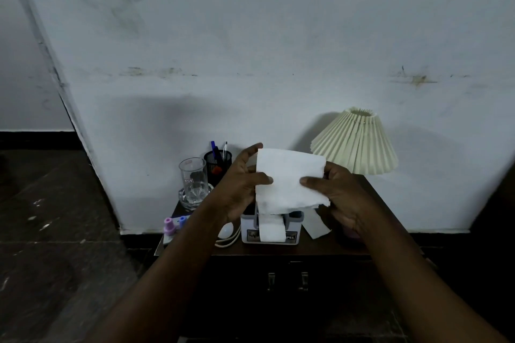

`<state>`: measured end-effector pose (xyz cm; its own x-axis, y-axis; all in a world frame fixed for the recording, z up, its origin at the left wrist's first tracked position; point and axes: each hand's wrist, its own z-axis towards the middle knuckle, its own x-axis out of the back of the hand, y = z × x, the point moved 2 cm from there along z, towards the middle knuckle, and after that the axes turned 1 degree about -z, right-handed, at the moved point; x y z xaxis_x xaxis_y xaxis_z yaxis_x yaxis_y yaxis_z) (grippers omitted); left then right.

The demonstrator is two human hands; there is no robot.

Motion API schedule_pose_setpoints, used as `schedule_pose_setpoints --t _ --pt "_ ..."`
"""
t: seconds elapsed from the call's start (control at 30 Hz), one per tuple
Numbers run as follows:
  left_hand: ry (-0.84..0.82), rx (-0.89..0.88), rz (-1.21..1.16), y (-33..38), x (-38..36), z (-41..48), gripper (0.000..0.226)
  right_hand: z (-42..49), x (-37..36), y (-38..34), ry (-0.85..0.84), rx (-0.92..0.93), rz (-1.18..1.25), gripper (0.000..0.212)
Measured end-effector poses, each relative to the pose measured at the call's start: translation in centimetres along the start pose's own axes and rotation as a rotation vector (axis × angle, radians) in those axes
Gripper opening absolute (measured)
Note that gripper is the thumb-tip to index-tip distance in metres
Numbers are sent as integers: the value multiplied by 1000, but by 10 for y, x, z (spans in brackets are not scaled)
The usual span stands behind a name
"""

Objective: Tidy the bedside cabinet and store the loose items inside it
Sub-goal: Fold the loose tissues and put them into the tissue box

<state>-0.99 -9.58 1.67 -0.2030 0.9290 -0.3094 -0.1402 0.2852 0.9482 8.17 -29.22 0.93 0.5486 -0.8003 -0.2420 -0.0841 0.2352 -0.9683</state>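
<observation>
Both hands hold up a white tissue sheet above the dark wooden bedside cabinet. My left hand pinches its left edge and my right hand pinches its right edge. Below the sheet stands a grey tissue box with more tissue hanging out of its front. Another loose tissue piece lies to the right of the box. The cabinet's two doors with metal handles are shut.
On the cabinet's left side stand a clear glass in a glass dish, a black mesh pen holder, small purple and blue bottles and a white rounded object with a cord. A pleated lamp shade stands at the back right.
</observation>
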Motion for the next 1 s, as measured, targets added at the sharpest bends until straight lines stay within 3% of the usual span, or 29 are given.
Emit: schedule_pose_setpoints --t 0.1,0.23,0.37,0.43,0.5,0.67,0.73,0.83,0.87,0.93,1.0 --pt "18 19 78 -6 7 1 69 3 3 0 31 50 51 43" --pt "50 -8 100 -8 10 3 49 -1 5 2 -66 18 38 48" --pt "46 -74 133 -5 14 2 26 1 8 1 -9 135 -159 14" --pt "44 -84 133 -4 14 -1 37 0 7 0 6 138 -143 30" --pt "39 -89 117 -4 15 -2 43 -1 8 -2 -42 146 -155 33" --pt "24 -84 119 -6 15 0 15 0 16 -5 -13 257 -347 44" --pt "29 -107 191 -8 13 0 19 1 12 -7 23 279 -219 40" --pt "85 -117 61 -8 9 2 34 4 3 -8 52 167 457 15" --pt "103 -122 -23 -7 8 4 37 5 2 -4 42 103 618 17" --pt "124 -133 -166 -7 5 7 40 5 -4 5 -27 -6 597 47" --pt "123 -128 -224 -10 2 9 40 3 -15 11 -115 -20 410 60"
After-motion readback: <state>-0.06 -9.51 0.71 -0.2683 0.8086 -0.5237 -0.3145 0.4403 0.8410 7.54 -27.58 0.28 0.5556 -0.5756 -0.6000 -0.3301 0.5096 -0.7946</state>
